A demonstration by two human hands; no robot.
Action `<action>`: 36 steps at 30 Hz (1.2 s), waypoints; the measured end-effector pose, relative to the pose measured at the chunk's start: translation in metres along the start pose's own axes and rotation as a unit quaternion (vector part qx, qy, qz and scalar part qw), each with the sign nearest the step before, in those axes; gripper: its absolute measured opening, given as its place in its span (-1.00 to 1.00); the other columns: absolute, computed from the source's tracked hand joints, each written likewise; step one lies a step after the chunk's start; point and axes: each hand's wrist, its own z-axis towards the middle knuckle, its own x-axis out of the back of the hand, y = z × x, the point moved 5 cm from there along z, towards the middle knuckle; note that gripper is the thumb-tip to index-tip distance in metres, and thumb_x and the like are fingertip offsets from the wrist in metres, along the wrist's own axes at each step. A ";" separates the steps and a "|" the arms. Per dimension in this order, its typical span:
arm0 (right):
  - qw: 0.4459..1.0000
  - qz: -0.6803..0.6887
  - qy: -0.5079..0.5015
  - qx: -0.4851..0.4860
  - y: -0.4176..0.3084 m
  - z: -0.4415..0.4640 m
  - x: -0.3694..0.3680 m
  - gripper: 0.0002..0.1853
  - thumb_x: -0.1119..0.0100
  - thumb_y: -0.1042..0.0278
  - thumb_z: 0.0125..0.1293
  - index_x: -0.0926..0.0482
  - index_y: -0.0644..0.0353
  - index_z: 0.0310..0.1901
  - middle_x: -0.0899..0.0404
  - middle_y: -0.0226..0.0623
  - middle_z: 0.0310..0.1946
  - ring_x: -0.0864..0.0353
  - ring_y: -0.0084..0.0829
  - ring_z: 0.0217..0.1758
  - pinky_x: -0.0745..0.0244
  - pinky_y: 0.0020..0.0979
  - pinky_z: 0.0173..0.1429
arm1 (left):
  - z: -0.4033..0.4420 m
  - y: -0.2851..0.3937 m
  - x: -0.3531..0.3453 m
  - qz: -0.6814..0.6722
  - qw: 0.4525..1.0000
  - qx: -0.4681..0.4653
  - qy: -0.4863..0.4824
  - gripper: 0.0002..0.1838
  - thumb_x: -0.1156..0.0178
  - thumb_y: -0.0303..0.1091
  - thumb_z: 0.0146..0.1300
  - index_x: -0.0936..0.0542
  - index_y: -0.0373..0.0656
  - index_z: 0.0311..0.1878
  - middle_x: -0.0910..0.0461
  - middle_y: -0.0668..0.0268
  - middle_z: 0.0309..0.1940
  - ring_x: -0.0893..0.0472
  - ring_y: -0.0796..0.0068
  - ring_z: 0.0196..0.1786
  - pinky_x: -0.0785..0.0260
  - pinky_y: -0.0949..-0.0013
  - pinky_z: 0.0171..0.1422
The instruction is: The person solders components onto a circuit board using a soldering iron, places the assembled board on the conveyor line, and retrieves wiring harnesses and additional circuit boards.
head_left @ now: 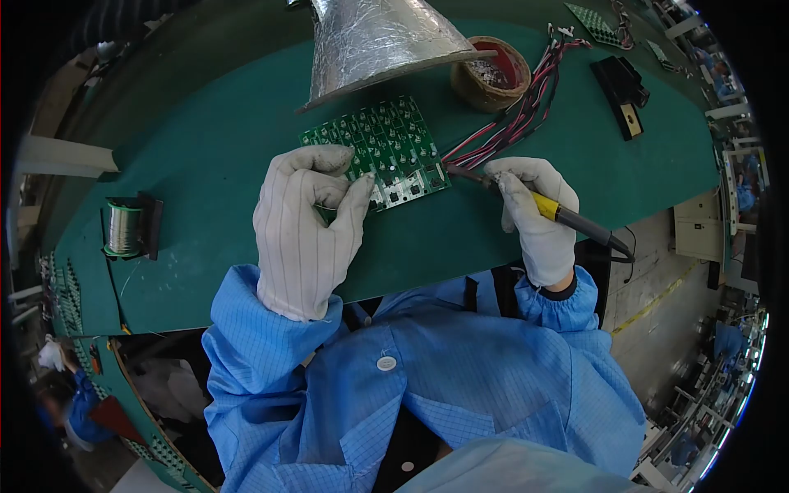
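Observation:
My right hand (538,214), in a white glove, grips a soldering iron (567,215) with a yellow and dark grey handle. The iron's tip points left and is at the right edge of a green circuit board (399,144). Rows of small components cover the board, which lies on the green table. My left hand (308,226), in a striped white glove with darkened fingertips, is at the board's left side. Its fingers are curled, with the thumb over the lower part of the board; whatever is between them is too small to make out.
A foil-covered hood (386,49) hangs just behind the board. Beside it are a round tub (491,78) and a bundle of red, black and white wires (526,103). A black holder (620,90) lies at right, a solder spool (125,228) at left. Another person's sleeve (86,411) shows lower left.

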 end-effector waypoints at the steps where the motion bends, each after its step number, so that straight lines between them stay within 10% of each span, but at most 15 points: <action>1: 1.000 0.003 -0.002 -0.010 0.000 0.000 0.000 -0.84 -0.26 0.41 0.46 -0.66 0.26 -0.01 -0.66 -0.39 -0.31 -0.48 -0.74 -0.47 -0.42 -0.66 -0.41 | 0.000 0.000 0.000 0.002 1.000 0.000 -0.001 -0.66 -0.49 -0.58 0.07 -0.43 -0.15 -0.45 -0.65 0.13 -0.11 -0.71 0.26 -0.07 -0.58 0.26 -0.05; 9: 1.000 -0.007 -0.008 0.027 -0.001 0.002 -0.001 -0.83 -0.31 0.45 0.41 -0.67 0.27 -0.02 -0.68 -0.35 -0.26 -0.61 -0.62 -0.25 -0.57 -0.55 -0.11 | 0.001 0.000 -0.005 -0.002 1.000 -0.004 -0.002 -0.65 -0.51 -0.56 0.06 -0.42 -0.15 -0.46 -0.65 0.13 -0.13 -0.70 0.28 -0.11 -0.57 0.30 -0.08; 12: 0.999 -0.035 -0.018 0.037 -0.003 0.002 -0.003 -0.85 -0.18 0.49 0.46 -0.65 0.28 -0.02 -0.60 -0.47 -0.38 -0.35 -0.81 -0.53 -0.24 -0.69 -0.46 | 0.001 -0.001 -0.005 -0.001 1.000 -0.005 -0.003 -0.65 -0.52 -0.56 0.06 -0.43 -0.15 -0.46 -0.66 0.13 -0.13 -0.70 0.28 -0.11 -0.57 0.31 -0.09; 21: 0.988 -0.125 -0.065 0.064 -0.012 0.009 -0.004 -0.86 -0.20 0.51 0.43 -0.63 0.30 -0.03 -0.61 -0.46 -0.36 -0.38 -0.81 -0.49 -0.29 -0.70 -0.42 | 0.001 -0.002 -0.007 0.003 1.000 -0.019 -0.004 -0.67 -0.52 -0.56 0.05 -0.45 -0.16 -0.45 -0.67 0.13 -0.13 -0.70 0.28 -0.12 -0.58 0.30 -0.08; 24: 0.988 -0.139 -0.044 0.058 -0.015 0.012 -0.002 -0.87 -0.38 0.45 0.26 -0.74 0.15 -0.15 -0.73 -0.41 -0.35 -0.65 -0.46 -0.26 -0.48 -0.36 0.04 | 0.001 -0.002 -0.008 0.005 1.000 -0.025 -0.007 -0.68 -0.52 -0.56 0.04 -0.47 -0.18 -0.44 -0.67 0.14 -0.15 -0.70 0.28 -0.13 -0.57 0.29 -0.08; 36: 0.970 -0.182 -0.057 0.147 -0.022 0.015 -0.005 -0.89 -0.36 0.45 0.24 -0.73 0.12 -0.19 -0.75 -0.39 -0.31 -0.66 -0.40 -0.22 -0.50 -0.33 0.04 | 0.008 0.001 -0.014 0.023 0.998 -0.049 -0.038 -0.70 -0.52 -0.50 0.06 -0.50 -0.15 -0.40 -0.67 0.22 -0.17 -0.66 0.32 -0.24 -0.52 0.24 -0.14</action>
